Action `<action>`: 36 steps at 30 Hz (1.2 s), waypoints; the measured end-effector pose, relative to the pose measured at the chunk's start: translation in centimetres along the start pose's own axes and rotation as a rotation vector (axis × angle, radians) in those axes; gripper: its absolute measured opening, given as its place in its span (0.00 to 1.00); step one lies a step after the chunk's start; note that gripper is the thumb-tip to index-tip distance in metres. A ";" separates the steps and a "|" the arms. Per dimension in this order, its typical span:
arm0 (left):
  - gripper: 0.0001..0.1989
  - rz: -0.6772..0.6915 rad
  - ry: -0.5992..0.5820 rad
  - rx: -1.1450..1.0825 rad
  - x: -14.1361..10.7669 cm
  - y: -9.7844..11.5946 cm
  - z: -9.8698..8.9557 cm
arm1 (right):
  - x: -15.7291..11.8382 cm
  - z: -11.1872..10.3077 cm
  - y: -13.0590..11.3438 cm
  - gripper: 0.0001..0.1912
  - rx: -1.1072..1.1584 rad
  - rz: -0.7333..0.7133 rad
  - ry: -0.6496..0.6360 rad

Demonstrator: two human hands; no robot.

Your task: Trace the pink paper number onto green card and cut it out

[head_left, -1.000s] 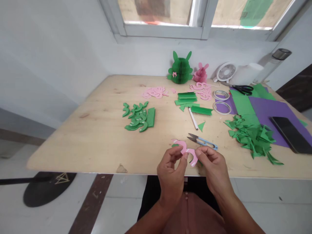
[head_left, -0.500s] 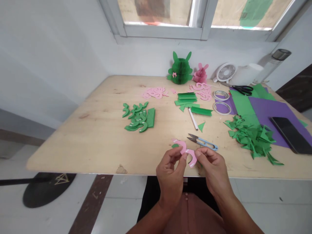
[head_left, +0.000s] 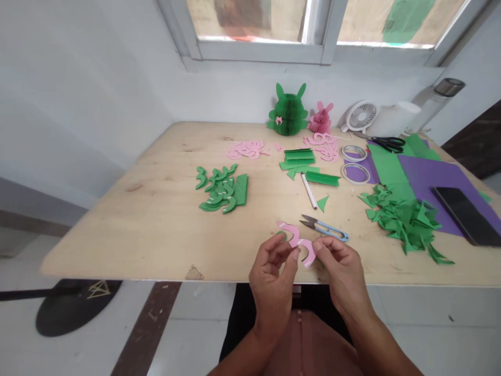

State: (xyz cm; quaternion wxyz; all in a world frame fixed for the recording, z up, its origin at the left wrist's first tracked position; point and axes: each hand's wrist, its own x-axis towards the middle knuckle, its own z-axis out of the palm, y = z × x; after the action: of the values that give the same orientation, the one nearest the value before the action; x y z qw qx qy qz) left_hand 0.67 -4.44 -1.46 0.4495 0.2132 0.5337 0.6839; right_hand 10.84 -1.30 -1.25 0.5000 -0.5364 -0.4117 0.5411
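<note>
Pinching wavy pink paper pc (head_left: 308,253) w/ both hands, over table (head_left: 129,245) nr front edge. R hand (head_left: 318,250) clamped on its R lobe; L hand (head_left: 288,249) thumb + fingertips closed on mid, grip partly hidden. Risks: narrow mid could crease/tear if hands tug opp. ways; white strips on it, if sticky, might catch a fingertip & lift; R knuckles could bump blue-handled snips (head_left: 332,231) just beyond, blades pointing L.

pink strip (head_left: 309,246) pt. hidden by L hand (head_left: 273,274), phone (head_left: 467,216) cut at R edge, window (head_left: 332,31) cropped
</note>
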 end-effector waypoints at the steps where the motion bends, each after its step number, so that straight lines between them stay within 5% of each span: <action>1: 0.18 -0.036 -0.002 -0.024 0.0 0.0 0.0 | 0.0 0.0 0.0 0.11 0.002 0.000 0.001; 8: 0.17 -0.180 -0.046 -0.031 0.1 0.0 0.0 | -0.1 0.1 -0.1 0.10 0.022 0.008 -0.017; 26: 0.07 0.315 -0.051 0.326 0.1 -0.9 -1.2 | -0.3 0.2 -0.5 0.09 0.046 0.026 -0.034; 36: 0.09 0.278 -0.076 0.245 0.1 -0.8 -1.1 | -0.3 0.2 -0.4 0.09 0.052 0.019 -0.032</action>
State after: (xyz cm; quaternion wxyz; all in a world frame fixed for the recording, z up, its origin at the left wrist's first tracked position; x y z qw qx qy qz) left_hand 0.11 -4.94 -2.60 0.3411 0.3637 0.5611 0.6607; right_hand 10.69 -1.54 -0.81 0.5018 -0.5184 -0.4003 0.5651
